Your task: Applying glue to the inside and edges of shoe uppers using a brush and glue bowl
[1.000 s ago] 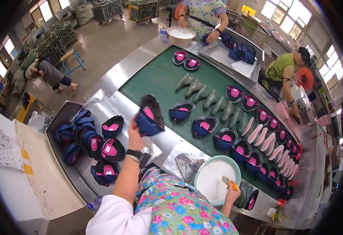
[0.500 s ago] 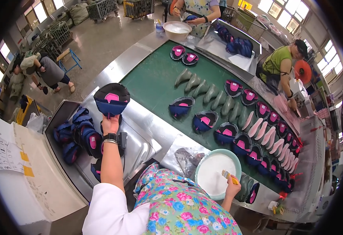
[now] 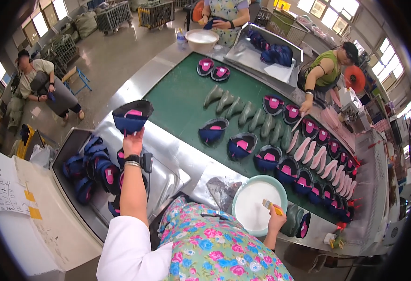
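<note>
My left hand [image 3: 133, 141] grips a navy shoe upper [image 3: 131, 122] with a pink inner part, held up at the left, near the green belt's edge. In my right hand [image 3: 276, 220] is a brush [image 3: 267, 203] with a yellow handle; its bristles are over the white liquid in a pale green basin [image 3: 239, 192]. Whether they touch the liquid I cannot tell. On the green belt [image 3: 177, 98] stand several similar uppers, the nearest to my left hand being a navy one [image 3: 213, 131]. Grey-green foot-shaped forms [image 3: 235, 107] and pink insoles [image 3: 302, 149] line up beside them.
More uppers [image 3: 100, 164] lie in a metal tray [image 3: 69, 140] at my left. A co-worker at the right [image 3: 325, 70] reaches over the belt; another at the far end works by a white-filled basin [image 3: 201, 46]. A third person [image 3: 41, 84] stands on the floor at far left.
The upper in my left hand has tilted. My right hand has shifted the brush slightly left and up. The right co-worker's arm has swung toward the belt, and the person at far left has straightened up.
</note>
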The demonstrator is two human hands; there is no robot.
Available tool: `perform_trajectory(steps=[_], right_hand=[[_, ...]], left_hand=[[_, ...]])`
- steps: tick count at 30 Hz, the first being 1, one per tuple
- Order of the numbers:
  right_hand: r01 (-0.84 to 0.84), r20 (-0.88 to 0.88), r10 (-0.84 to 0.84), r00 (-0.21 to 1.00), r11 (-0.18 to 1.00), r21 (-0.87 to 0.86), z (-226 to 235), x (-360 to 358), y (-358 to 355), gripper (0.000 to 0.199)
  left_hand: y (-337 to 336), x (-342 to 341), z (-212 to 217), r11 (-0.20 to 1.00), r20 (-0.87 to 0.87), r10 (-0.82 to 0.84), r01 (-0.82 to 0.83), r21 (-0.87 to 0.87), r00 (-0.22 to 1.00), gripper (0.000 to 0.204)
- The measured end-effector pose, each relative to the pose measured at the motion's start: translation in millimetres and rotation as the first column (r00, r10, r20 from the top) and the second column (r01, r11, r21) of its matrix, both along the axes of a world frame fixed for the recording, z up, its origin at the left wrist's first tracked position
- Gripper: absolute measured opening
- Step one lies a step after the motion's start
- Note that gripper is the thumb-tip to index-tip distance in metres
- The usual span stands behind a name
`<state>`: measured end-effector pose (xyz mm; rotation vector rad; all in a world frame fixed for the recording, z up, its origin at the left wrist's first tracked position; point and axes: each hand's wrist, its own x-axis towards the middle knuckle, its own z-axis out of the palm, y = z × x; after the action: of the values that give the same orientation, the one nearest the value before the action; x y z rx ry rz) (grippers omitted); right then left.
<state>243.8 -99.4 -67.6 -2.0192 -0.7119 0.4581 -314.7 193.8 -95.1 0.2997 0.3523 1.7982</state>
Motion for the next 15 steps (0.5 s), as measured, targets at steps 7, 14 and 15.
perform_trajectory(steps=[7, 14, 15], right_hand=[[0.003, -0.02, -0.003, 1.0, 1.0, 0.012, -4, -6, -5, 0.015], [-0.031, -0.044, 0.033, 0.998, 0.999, 0.042, -7, -8, -3, 0.016], [0.024, -0.026, -0.023, 0.999, 1.0, 0.015, -7, -9, -2, 0.016]], left_hand=[[5, -1, 4, 0.998, 0.072, 0.039, -0.036, -0.042, 0.997, 0.031], [22, 11, 45, 0.918, -0.338, 0.2, -0.296, -0.263, 0.92, 0.047], [22, 12, 54, 0.9, -0.397, 0.186, -0.318, -0.298, 0.899, 0.05]])
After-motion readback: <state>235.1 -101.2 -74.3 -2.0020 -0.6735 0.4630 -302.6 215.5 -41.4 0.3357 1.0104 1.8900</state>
